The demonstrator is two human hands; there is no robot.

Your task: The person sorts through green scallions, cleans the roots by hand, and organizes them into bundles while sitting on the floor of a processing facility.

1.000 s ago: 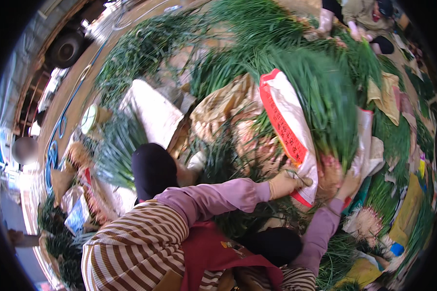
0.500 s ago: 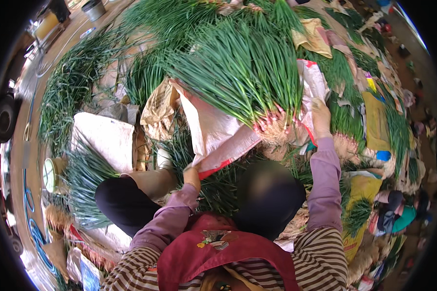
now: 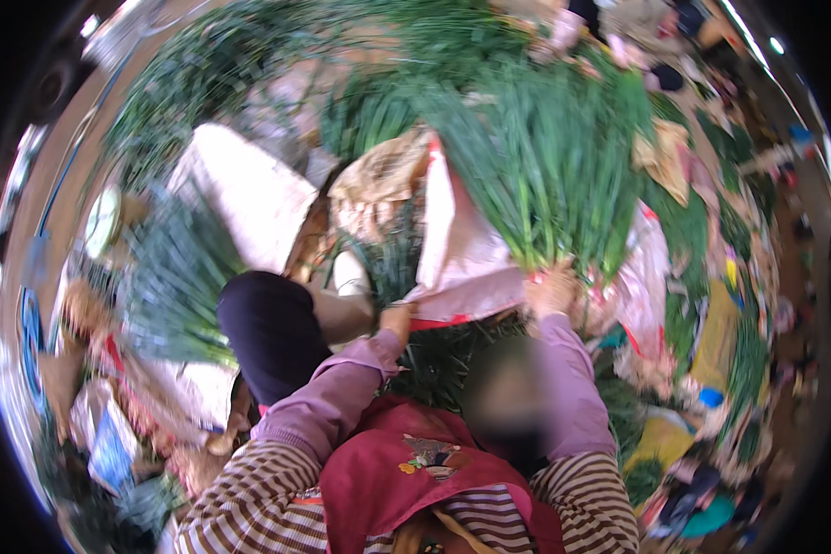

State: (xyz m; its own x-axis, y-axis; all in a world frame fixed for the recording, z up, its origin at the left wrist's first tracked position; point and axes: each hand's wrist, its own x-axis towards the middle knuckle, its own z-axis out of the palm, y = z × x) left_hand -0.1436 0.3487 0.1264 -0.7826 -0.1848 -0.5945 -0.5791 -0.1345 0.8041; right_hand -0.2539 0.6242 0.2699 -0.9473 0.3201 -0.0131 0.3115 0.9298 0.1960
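Note:
A large bunch of green onions (image 3: 549, 175) lies on a white woven sack (image 3: 457, 226) with red edging, leaves pointing away from me and pale pink bases toward me. My left hand (image 3: 396, 320) is closed on the near left edge of the sack. At the near end of the bunch, my right hand (image 3: 552, 289) has its fingers curled over the stem bases; motion blur softens their outline. The sack's right part (image 3: 644, 277) hangs loose beside the bunch, to the right of this hand.
Another onion bunch (image 3: 180, 277) lies at left beside a pale sack (image 3: 245, 189) and a light green bucket (image 3: 103, 222). Cut leaves (image 3: 277, 42) heap at the back. A tan sack (image 3: 383, 175) sits ahead. Another person's hand (image 3: 566, 30) shows at the far right.
My right hand has left the sack's right edge and moved left onto the onion bases. My left hand still holds the sack. The whole view has shifted, with the surroundings turned.

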